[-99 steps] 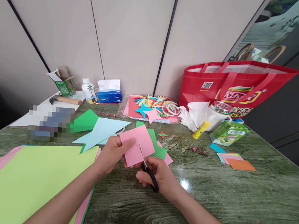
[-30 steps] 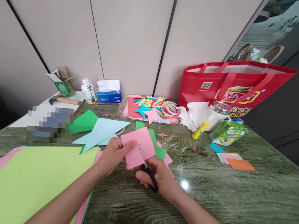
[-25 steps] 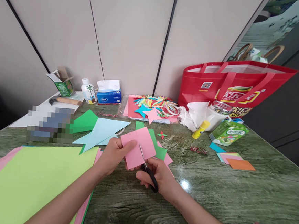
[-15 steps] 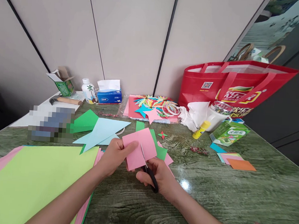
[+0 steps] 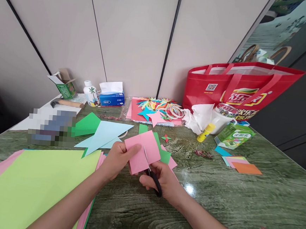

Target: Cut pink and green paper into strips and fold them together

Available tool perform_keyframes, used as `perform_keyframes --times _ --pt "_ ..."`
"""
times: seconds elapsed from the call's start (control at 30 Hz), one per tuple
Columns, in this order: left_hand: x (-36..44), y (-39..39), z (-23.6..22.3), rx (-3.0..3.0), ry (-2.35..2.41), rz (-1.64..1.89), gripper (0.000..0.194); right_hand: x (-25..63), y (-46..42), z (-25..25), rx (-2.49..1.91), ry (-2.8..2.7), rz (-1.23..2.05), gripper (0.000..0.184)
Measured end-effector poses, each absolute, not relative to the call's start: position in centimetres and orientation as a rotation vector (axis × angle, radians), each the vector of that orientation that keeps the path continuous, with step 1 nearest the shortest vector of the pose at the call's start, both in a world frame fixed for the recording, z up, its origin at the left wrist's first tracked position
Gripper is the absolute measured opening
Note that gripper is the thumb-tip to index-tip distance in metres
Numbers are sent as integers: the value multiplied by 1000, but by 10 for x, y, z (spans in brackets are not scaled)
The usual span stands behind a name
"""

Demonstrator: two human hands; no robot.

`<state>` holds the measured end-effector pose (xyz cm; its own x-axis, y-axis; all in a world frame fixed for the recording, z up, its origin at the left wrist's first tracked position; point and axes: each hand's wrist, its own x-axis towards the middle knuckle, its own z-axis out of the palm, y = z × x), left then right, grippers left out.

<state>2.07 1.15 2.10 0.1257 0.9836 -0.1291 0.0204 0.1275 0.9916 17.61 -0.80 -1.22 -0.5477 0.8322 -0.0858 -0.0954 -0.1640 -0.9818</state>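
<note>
At eight o'clock of the pink paper, the left hand pinches it, thumb on top. The paper sits mid-view over the table, the blades of the scissors pointing up it towards eleven. The right hand, at five, is wrapped round the handles. I'd hold the paper taut — and that thumb, near the tip, clear of the line.

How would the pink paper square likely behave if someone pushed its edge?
The pink paper square looks thin, so it would probably bend rather than resist. It's likely light: the left hand pinches just one side. The scissors reaching its middle might snag it.
</note>
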Motion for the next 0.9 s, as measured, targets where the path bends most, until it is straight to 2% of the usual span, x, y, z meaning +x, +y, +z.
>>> perform_keyframes --times 0.2,0.37,0.57,0.7,0.9 --pt "20 14 24 1020 1137 1178 29 180 -6 -13 -962 -1452 1827 38" --pt "16 21 22 884 1140 1354 21 183 -2 -9 -1006 -1358 1760 32" --pt "18 17 16 1108 1168 1062 29 185 6 -7 -975 -982 1481 36" --pt "21 15 8 1286 1172 897 30 184 7 -6 -968 -897 1501 36" --pt "21 17 3 1328 1222 855 32 187 8 -12 -992 -851 1477 33"
